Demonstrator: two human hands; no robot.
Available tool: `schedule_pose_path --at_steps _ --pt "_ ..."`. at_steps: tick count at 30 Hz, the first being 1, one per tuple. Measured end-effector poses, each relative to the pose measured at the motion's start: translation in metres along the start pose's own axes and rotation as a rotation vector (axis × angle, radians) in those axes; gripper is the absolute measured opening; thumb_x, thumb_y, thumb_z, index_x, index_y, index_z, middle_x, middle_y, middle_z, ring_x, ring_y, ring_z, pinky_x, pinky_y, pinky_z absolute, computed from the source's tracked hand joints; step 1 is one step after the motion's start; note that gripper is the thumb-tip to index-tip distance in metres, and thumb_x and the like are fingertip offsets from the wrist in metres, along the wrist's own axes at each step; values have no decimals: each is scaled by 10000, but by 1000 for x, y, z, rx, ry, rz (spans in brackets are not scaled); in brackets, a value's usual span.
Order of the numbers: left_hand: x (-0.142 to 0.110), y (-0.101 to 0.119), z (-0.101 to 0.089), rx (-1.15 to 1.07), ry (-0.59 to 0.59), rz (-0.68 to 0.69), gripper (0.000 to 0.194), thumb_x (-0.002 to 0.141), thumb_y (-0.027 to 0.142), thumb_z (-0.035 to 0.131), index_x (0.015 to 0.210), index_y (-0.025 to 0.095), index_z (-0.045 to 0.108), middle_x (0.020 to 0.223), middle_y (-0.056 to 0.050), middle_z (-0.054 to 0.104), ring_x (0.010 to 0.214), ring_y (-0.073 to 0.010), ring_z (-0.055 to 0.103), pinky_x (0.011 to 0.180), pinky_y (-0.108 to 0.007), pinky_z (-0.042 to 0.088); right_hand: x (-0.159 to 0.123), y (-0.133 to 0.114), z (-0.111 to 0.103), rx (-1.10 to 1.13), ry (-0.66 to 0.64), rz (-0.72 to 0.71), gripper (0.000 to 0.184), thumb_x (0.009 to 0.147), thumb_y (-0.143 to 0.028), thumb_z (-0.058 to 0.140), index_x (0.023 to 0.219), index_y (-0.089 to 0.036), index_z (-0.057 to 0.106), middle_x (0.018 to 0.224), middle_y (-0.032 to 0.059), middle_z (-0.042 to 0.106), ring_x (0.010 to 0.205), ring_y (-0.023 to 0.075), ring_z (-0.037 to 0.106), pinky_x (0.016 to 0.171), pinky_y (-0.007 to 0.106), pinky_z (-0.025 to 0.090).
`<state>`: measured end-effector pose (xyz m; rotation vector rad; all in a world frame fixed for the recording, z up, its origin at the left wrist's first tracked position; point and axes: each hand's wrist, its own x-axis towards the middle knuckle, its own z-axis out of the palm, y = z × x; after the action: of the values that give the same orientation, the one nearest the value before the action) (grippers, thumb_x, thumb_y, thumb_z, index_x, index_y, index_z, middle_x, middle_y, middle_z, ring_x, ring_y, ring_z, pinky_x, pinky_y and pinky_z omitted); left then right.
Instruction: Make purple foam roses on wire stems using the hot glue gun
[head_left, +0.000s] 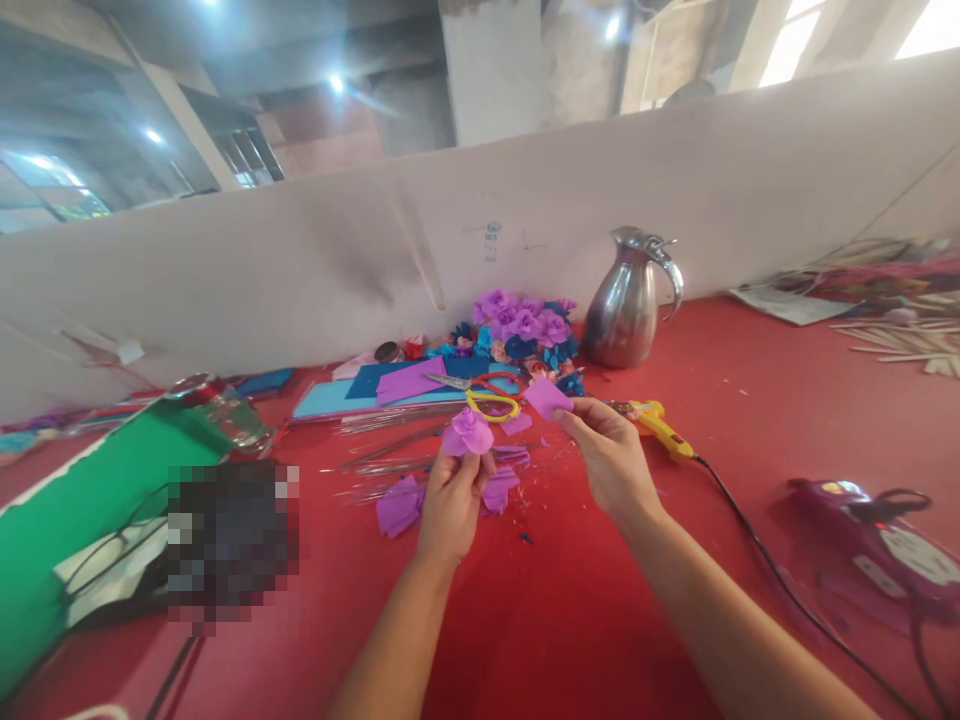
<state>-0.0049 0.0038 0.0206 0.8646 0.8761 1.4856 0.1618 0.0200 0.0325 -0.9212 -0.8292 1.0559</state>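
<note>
Above the bench [525, 630], the left hand [452, 500] pinches a purple flower [469, 434] from below; the right hand [611, 458], near it, a purple square [547, 397] by a corner. Both look light, easily crushed: grip base or edge.

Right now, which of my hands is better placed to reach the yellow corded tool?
Probably your right hand: it is nearer the yellow corded tool, though it holds a purple piece. The left hand, farther off, holds the purple flower.
</note>
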Motion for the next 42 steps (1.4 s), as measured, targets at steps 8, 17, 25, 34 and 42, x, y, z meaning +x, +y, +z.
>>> schedule_pose_path --at_steps 8,17,25,34,42 --pt "3 -1 -2 -245 -26 -107 205 635 206 833 728 139 662 680 11 576 562 -47 452 598 -178 447 -10 -12 5 29 -55 -88 166 706 -321 724 755 -196 626 688 -14 632 659 122 543 628 252 411" --pt "2 -2 1 -320 -96 -212 137 777 165 709 683 119 621 732 -2 563 493 -22 349 530 -154 437 -18 -15 14 108 -88 128 190 650 -343 762 755 -188 736 683 4 688 690 137 586 714 285 449" --pt "-1 -2 7 -331 -121 -253 175 742 84 682 595 112 591 685 9 536 496 -30 387 509 -158 436 -23 -8 20 38 -139 203 195 673 -358 701 680 -166 739 622 8 657 628 136 545 626 272 409" --pt "-1 -6 3 -250 84 -306 122 707 30 676 634 120 637 609 14 584 538 -76 541 650 -231 559 -25 -9 22 49 -168 220 194 682 -341 662 683 -170 753 608 13 666 618 137 546 615 268 424" --pt "1 -7 2 -220 135 -320 126 701 28 696 649 135 652 644 -20 688 641 -138 669 675 -245 584 -27 -2 21 8 -186 209 221 710 -343 636 711 -157 755 615 15 658 628 150 562 620 280 431"
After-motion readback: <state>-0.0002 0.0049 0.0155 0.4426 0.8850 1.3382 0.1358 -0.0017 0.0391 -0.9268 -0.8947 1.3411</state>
